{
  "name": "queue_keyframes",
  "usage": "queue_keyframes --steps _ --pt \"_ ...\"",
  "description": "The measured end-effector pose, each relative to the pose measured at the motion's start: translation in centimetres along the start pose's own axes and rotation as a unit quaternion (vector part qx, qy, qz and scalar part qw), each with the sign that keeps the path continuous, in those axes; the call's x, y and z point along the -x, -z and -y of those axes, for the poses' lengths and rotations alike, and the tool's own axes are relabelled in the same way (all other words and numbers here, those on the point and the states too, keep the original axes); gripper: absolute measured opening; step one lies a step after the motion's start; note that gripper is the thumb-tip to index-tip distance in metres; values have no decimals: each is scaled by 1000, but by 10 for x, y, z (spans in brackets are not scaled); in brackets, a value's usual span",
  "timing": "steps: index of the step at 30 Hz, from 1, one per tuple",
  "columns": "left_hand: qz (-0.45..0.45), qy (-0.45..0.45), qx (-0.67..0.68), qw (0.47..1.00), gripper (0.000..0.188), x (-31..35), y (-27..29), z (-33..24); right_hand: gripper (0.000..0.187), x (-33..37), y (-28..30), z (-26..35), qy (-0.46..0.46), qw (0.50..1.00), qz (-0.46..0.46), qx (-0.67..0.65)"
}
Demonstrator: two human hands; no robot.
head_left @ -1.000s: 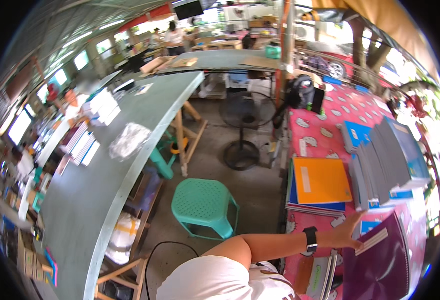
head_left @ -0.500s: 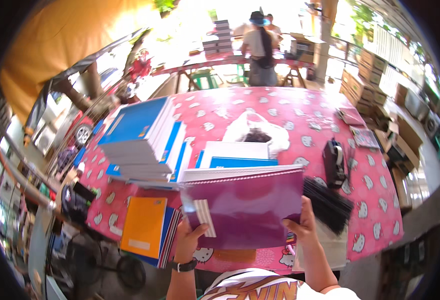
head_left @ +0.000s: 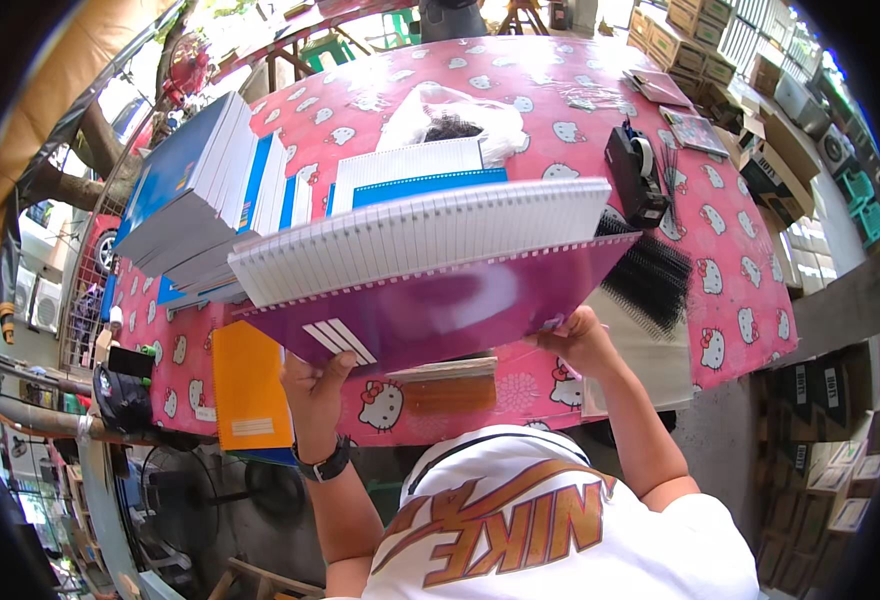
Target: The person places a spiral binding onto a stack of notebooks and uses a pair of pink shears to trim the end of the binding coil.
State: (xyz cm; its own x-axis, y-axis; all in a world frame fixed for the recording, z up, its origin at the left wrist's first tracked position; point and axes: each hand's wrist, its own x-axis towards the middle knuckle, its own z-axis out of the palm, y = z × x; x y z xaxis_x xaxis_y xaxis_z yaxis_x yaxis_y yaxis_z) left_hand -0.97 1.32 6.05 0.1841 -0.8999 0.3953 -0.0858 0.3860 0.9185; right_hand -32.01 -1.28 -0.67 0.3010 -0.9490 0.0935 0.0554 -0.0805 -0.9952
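Observation:
Both my hands hold a purple cover (head_left: 460, 305) with punched holes along its far edge and white stripes near its left end. A thick block of white punched pages (head_left: 430, 235) lies against its far side and sticks out beyond it. My left hand (head_left: 316, 392) is closed on the near left corner, thumb on top. My right hand (head_left: 578, 342) pinches the near right part. Cover and pages are raised over the table, tilted with the right end farther away. Beyond them, a blue-covered punched pad (head_left: 430, 183) lies beside more white pages.
Tall stacks of blue-covered books (head_left: 185, 190) stand left, above an orange notebook (head_left: 250, 385). Right are black binding coils (head_left: 650, 275) and a black tape dispenser (head_left: 636, 175). A white plastic bag (head_left: 495, 120) lies farther back on the pink tablecloth (head_left: 720, 330). A brown block (head_left: 450, 392) lies near me.
The view has tipped downward. The purple cover and pages have turned, right end now farther away, and far more of the white page block shows. Both hands keep their hold.

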Motion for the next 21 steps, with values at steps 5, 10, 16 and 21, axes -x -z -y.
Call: queue_keyframes --steps 5,10,16,21 --pt "45 61 14 997 32 1 2 10 15 15 -11 -28 48 998 -48 1" --pt "86 71 -215 970 26 0 6 34 9 26 -6 -71 100 984 -117 92" --pt "3 91 -62 994 18 4 9 29 11 15 -27 -47 89 985 -95 116" --pt "111 210 -14 971 18 1 25 61 15 20 -14 -80 -8 958 -10 286"
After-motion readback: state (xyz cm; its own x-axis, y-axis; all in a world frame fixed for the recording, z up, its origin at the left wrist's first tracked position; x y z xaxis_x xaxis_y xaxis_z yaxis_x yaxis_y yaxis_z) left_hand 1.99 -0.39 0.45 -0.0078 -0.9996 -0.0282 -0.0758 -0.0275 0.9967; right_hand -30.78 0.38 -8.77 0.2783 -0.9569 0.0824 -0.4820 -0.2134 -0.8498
